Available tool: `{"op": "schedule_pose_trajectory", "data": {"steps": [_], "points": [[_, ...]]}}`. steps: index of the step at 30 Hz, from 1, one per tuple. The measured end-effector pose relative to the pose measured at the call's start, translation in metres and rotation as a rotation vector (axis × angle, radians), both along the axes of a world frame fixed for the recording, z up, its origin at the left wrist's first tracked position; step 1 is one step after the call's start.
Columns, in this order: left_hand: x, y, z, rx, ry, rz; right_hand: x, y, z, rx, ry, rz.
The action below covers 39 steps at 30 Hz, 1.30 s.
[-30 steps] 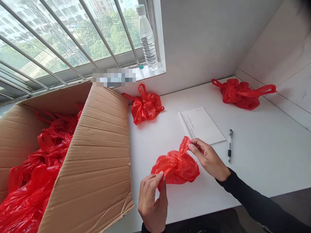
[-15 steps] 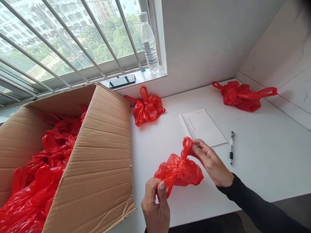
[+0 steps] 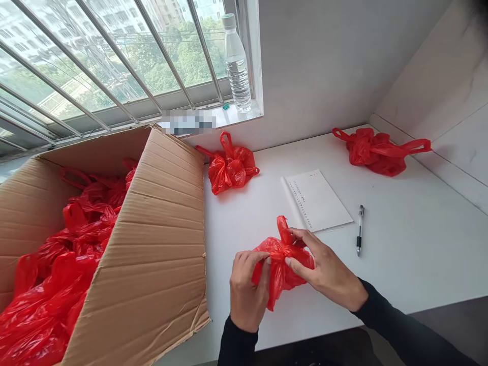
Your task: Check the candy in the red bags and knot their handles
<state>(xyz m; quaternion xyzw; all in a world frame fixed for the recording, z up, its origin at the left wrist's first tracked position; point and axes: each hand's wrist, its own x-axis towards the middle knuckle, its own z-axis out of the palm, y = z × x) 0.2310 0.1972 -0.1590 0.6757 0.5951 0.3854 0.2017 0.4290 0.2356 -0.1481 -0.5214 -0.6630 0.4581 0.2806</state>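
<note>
A knotted red plastic bag (image 3: 279,277) lies at the table's front, its contents hidden. One of its handle loops sticks up from the knot. My left hand (image 3: 249,284) pinches the bag just left of the knot, thumb and forefinger closed on the plastic. From the right, my right hand (image 3: 326,267) has its thumb at the knot and its fingers behind the upright loop, gripping the bag between them. Part of the bag is covered by both hands.
A cardboard box (image 3: 152,234) full of red bags (image 3: 72,264) stands at left. Two more tied bags, one by the window (image 3: 232,170) and one at back right (image 3: 377,152), sit on the table (image 3: 419,244). A notebook (image 3: 324,198), pen (image 3: 360,231) and water bottle (image 3: 238,71) are nearby.
Both hands have moved inward to the bag's knot, from holding its two ends pulled apart. The left hand has gone up and the right hand slightly left.
</note>
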Motion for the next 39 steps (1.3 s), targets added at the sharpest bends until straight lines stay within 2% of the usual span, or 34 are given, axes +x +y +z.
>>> {"op": "schedule_pose_trajectory", "data": {"steps": [5,11,15,17,21,23,27,32,36,39], "points": [[-0.005,-0.001,0.0,-0.015,-0.012,0.082,0.005,0.004,-0.001,-0.056,0.002,-0.103],[0.003,0.001,0.005,0.008,0.011,-0.003,0.006,0.002,-0.001,0.022,-0.039,-0.07],[-0.01,0.001,0.005,0.022,-0.062,0.226,0.022,0.001,-0.007,-0.028,0.016,-0.206],[-0.013,0.0,0.009,0.015,-0.087,0.297,0.026,0.0,-0.009,-0.034,0.017,-0.233],[-0.004,0.002,0.02,-0.002,-0.034,0.168,0.021,-0.001,-0.004,0.085,-0.054,-0.09],[0.001,0.003,0.024,-0.007,-0.014,0.136,0.017,0.0,0.001,0.089,-0.05,-0.064],[0.0,0.002,0.026,-0.047,-0.08,0.224,0.019,-0.001,0.008,-0.035,0.106,-0.19],[-0.004,-0.006,0.032,-0.116,-0.16,0.212,0.028,-0.002,0.004,-0.146,0.349,-0.33],[-0.014,-0.011,0.039,-0.076,-0.162,0.229,0.038,0.004,0.0,-0.15,0.43,-0.417],[-0.022,-0.014,0.043,0.074,-0.104,0.244,0.041,0.001,0.003,-0.032,0.38,-0.428]]}}
